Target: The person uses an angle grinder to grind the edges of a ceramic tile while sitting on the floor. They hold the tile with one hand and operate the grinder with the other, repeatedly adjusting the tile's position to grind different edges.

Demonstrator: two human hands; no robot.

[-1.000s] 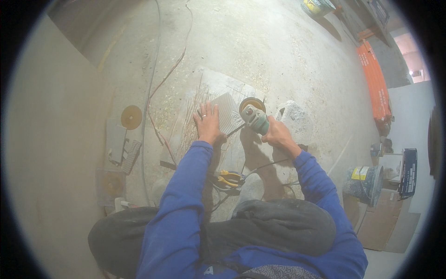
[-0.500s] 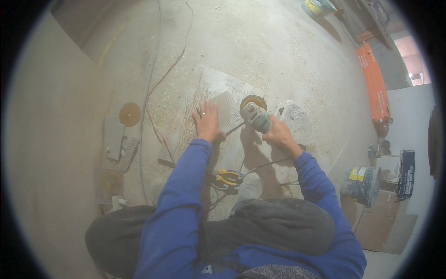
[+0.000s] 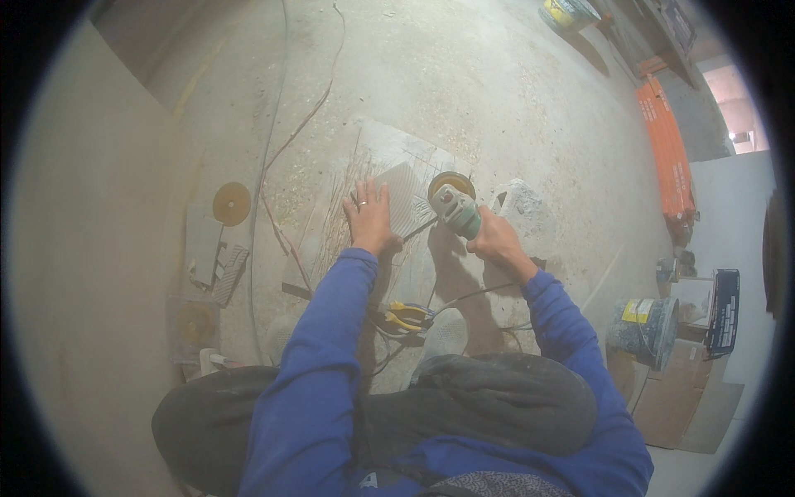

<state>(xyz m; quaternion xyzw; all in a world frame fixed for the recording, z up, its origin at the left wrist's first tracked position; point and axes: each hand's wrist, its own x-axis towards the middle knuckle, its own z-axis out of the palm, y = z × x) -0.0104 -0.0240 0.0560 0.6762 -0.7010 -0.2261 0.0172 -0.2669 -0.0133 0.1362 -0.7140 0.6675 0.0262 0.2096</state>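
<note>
My right hand (image 3: 499, 245) is closed around the green body of an angle grinder (image 3: 460, 214). The grinder's round disc (image 3: 455, 181) sits at the right edge of a ridged grey tile piece (image 3: 402, 192). My left hand (image 3: 369, 217) lies on the tile's left part with its fingers stretched out, a ring on one of them. Under the tile is a scored, dusty board (image 3: 383, 137) on the floor. Whether the disc touches the tile I cannot tell.
Yellow-handled pliers (image 3: 407, 316) and dark cables lie between my feet. A loose disc (image 3: 231, 204) and a notched trowel (image 3: 230, 275) are on the left. A dusty bucket (image 3: 643, 331) and flat boxes stand at the right. A reddish cord (image 3: 308, 118) crosses the floor, and dust hazes the air.
</note>
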